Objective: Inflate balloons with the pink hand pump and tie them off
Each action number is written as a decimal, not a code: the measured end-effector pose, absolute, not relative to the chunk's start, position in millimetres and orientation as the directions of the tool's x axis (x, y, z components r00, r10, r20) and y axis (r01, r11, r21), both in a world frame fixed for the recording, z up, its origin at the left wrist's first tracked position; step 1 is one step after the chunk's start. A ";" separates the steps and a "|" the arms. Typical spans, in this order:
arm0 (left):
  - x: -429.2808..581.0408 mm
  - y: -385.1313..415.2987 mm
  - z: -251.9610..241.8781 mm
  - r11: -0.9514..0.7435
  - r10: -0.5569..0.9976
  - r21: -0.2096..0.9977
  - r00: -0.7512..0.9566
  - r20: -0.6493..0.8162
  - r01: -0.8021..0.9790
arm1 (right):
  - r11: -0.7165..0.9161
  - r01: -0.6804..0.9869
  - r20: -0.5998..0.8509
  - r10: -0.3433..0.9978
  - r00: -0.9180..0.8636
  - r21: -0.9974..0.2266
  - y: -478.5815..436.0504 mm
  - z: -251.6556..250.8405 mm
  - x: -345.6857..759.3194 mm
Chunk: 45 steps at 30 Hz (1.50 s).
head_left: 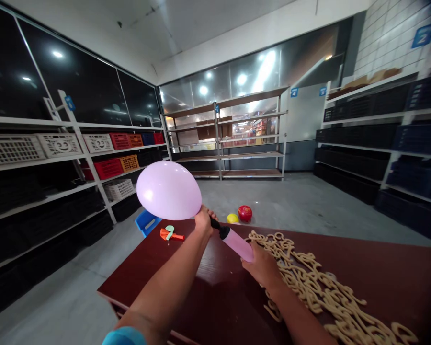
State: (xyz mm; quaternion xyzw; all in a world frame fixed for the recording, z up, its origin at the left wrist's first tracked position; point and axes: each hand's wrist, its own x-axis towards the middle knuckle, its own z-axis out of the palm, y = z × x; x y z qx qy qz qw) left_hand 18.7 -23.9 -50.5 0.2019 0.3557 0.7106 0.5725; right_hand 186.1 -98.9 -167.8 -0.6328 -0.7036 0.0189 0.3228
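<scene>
A large pale purple balloon (168, 190), blown up round, sits at the end of a hand pump (239, 243) with a pink barrel and black nozzle end. My left hand (203, 220) is closed where the balloon's neck meets the nozzle; the neck itself is hidden by the fingers. Around the rear of the pink barrel my right hand (261, 264) is wrapped. Both hands hold the balloon and pump above the dark red-brown table (215, 306). Limp orange and green balloons (170, 233) lie on the table's far left part.
Many beige curled pieces (309, 278) are heaped over the table's right side. Beyond its far edge, a red balloon (244, 213) and a yellow balloon (232, 218) rest on the floor. A blue chair (147, 222) stands by the left corner. Shelves with crates (109, 167) line the left.
</scene>
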 end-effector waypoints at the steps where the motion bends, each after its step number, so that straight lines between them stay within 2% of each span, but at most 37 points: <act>1: 11.0 -22.6 -44.7 -0.101 0.957 0.736 -0.267 -0.111 -0.669 | 0.210 0.874 0.435 0.900 0.002 -0.437 -99.1 -167.3 185.8; 8: -48.4 -8.6 9.7 -0.206 0.944 0.755 -0.329 -0.013 -0.622 | 0.248 0.852 0.463 0.886 -0.007 -0.461 -99.3 -165.5 184.1; 11: -55.6 -6.0 16.5 -0.216 0.949 0.749 -0.317 0.009 -0.626 | 0.217 0.864 0.454 0.891 0.015 -0.455 -99.4 -166.7 184.0; 25: 14.3 -20.7 -72.5 -0.092 0.947 0.688 -0.276 -0.162 -0.720 | 0.151 0.923 0.378 0.926 -0.006 -0.355 -100.3 -167.2 186.9; 35: 22.2 -25.1 -88.4 -0.125 0.957 0.635 -0.261 -0.124 -0.762 | 0.123 0.924 0.311 0.950 -0.004 -0.362 -101.2 -161.0 185.4; 38: 13.3 -24.9 -91.4 -0.112 0.959 0.605 -0.245 -0.141 -0.788 | 0.158 0.926 0.388 0.922 -0.013 -0.344 -111.2 -149.2 182.6; 42: 9.2 -26.3 -103.2 -0.055 0.974 0.579 -0.171 -0.148 -0.813 | 0.280 0.927 0.536 0.837 -0.109 -0.248 -131.8 -127.5 173.9; 45: 21.8 -32.8 -119.2 0.013 0.984 0.567 -0.091 -0.155 -0.823 | 0.359 0.911 0.543 0.815 -0.200 -0.202 -140.4 -119.6 166.1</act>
